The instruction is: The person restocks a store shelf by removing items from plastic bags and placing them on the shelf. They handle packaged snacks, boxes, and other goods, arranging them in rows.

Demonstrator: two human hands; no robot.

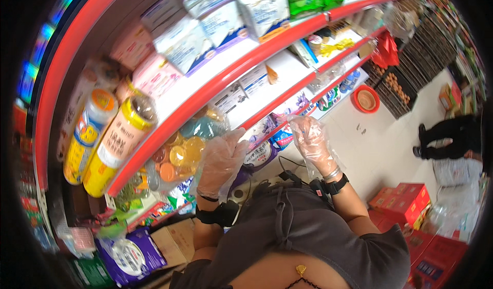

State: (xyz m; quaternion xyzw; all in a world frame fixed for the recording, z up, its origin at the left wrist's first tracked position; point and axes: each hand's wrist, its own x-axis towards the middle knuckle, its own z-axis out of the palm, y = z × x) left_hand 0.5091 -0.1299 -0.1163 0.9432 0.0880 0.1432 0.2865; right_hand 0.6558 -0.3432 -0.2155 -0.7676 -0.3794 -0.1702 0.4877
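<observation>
My left hand [222,162], in a clear plastic glove, is raised beside the shelves, close to a transparent bag of round orange and yellow containers [177,156]. Whether its fingers touch or grip the bag cannot be told. My right hand [312,144] wears a like glove and stands farther right over the floor, its fingers bent; whether it holds anything cannot be told. Two yellow cylindrical packages [115,146] stand on the shelf at the left. Paper boards [231,98] and a small brown cone-shaped item [272,75] lie on the white shelf ahead.
Red-edged shelves [246,67] curve across the left and top, with white boxed packs [221,23] above. At right are a red basin [365,99], dark crates with eggs [396,87] and a person in dark trousers [450,137]. Red cartons [402,204] stand lower right; a purple package [133,256] lies lower left.
</observation>
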